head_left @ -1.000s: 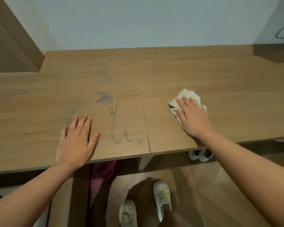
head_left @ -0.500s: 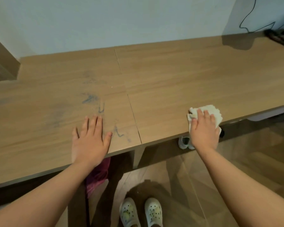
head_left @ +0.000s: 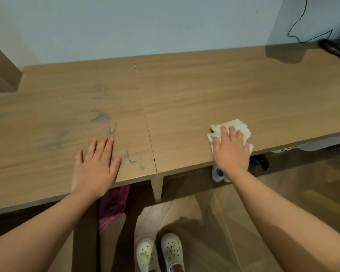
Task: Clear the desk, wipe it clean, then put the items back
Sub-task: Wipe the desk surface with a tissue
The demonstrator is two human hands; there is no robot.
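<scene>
Wooden desk abuts the wall; at its front edge your flat right hand presses the cloth, left hand rests flat.

L hand flat, fingers straight, R hand palm down, fingers spread, arms extended fwd

white cloth flat, scuffed wooden desk
</scene>
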